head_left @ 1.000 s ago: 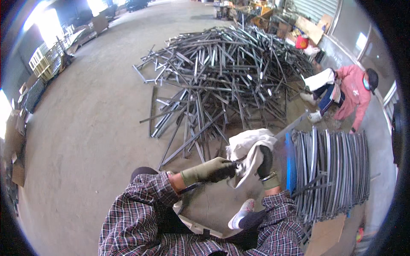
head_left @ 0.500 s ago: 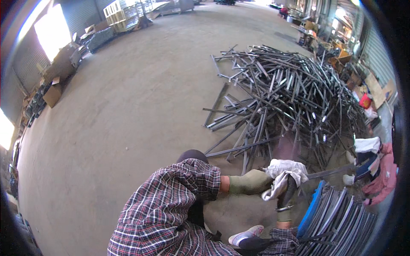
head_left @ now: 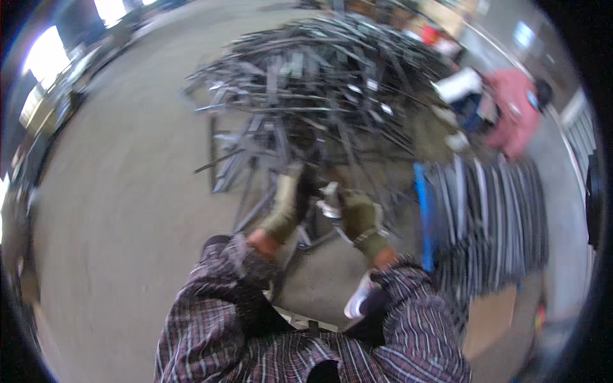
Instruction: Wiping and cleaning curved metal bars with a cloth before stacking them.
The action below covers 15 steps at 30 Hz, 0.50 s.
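Note:
My left hand [head_left: 295, 195], in a green glove with a dark palm, reaches to the near edge of a pile of grey metal bars [head_left: 281, 73]. Motion blur smears its fingers, so its grip is unclear. Close beside it, my right hand [head_left: 359, 214], in a matching glove, is closed on a bunched white rag [head_left: 330, 199]. Several loose bars stick out of the pile below and around both hands. On the right lies a neat stack of dark bars [head_left: 488, 217], with a blue strip [head_left: 423, 214] along its left side.
Beyond the stack, a person in a pink top [head_left: 511, 112] bends low by the wall, a white cloth [head_left: 458, 85] on them. A cardboard sheet [head_left: 490, 322] lies near the stack's front. Concrete floor [head_left: 128, 210] stretches to the left.
My view has swung right, so the pile and stack sit further left. My hands have come apart from the rag between them; the left reaches toward the pile, the right keeps the rag.

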### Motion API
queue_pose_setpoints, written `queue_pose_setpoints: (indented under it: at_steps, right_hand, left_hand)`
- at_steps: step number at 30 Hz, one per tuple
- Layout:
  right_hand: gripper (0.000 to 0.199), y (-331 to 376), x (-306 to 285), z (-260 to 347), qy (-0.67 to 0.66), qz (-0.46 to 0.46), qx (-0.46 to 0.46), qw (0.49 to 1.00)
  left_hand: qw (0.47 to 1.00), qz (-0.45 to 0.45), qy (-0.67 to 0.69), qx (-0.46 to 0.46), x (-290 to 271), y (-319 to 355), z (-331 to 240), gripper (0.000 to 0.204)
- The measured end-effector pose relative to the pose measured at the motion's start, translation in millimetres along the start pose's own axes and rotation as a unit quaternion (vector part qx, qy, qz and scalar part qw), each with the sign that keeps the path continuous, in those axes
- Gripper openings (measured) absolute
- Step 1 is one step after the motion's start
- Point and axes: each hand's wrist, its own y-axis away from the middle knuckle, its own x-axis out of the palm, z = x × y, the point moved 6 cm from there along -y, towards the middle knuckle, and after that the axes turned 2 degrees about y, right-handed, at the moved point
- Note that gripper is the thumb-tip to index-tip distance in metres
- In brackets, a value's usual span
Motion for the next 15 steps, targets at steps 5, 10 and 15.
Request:
queue_pose_setpoints:
  at_steps: [5,10,15]
  right_hand:
    - [0.024,41.0,11.6,-80.6,0.128,0.079,0.077,0.986]
    - [0.026,-3.6,-28.3,7.6,0.085,0.031,0.012,0.996]
    - [0.02,9.0,-23.9,4.5,0.051,0.005,0.01,0.999]
  left_hand:
    - [0.956,0.21,0.196,0.061,-26.2,-35.0,-104.8,0.034]
    - [0.893,0.412,0.161,0.082,-9.9,-43.1,-63.3,0.026]
    - [0.983,0.152,0.058,0.082,23.9,-10.3,-32.3,0.037]
